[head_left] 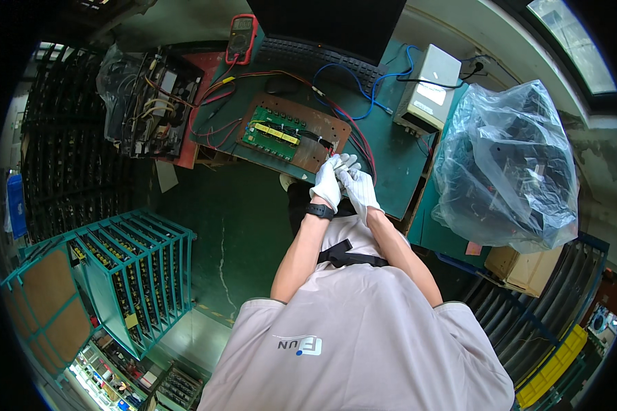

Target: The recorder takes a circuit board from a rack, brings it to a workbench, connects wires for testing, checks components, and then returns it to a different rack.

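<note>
Both my hands wear white gloves and meet at the front edge of a green workbench (397, 164). My left hand (328, 183) has its fingers drawn together, and a black watch (319, 210) sits on that wrist. My right hand (360, 188) presses close beside it, fingers bent in a pinch. Whatever lies between the fingertips is too small to make out. Just beyond them is a brown base board (310, 159) carrying a green circuit board (253, 137) with yellow-wrapped parts (275, 132). Black leads (311, 135) run from it toward my fingers.
A red multimeter (240, 40), keyboard (281, 53), mouse (280, 85) and dark monitor (325, 24) line the back. Grey box-shaped equipment (428, 89) and a plastic-wrapped unit (511, 164) stand right. Left are an opened chassis (161, 103) and a teal rack (147, 274). Red cables (365, 147) cross the bench.
</note>
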{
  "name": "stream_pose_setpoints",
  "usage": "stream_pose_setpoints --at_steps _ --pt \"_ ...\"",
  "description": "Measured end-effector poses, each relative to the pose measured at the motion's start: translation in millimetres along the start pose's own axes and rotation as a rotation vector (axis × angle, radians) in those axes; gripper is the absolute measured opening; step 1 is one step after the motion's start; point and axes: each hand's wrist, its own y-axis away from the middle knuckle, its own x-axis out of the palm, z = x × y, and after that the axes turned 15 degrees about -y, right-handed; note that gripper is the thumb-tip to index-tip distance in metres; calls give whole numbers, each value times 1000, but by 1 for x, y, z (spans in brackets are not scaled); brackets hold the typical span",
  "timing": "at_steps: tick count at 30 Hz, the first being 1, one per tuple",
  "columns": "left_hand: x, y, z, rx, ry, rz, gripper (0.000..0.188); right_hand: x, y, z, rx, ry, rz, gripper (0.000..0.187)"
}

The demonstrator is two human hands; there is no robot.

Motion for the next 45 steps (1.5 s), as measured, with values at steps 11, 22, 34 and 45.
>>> stream_pose_setpoints --at_steps 11,22,34,45 --pt "-7 -6 13 74 10 -3 28 1 -4 7 55 108 45 33" --pt "-16 -23 9 -67 -228 -98 50 -35 -29 28 331 248 123 40" --pt "-291 77 -309 529 -1275 -731 72 -100 9 -43 104 -11 -492 41" --pt "-499 99 -605 535 -2185 -1039 44 54 147 -165 277 -376 -1205 33"
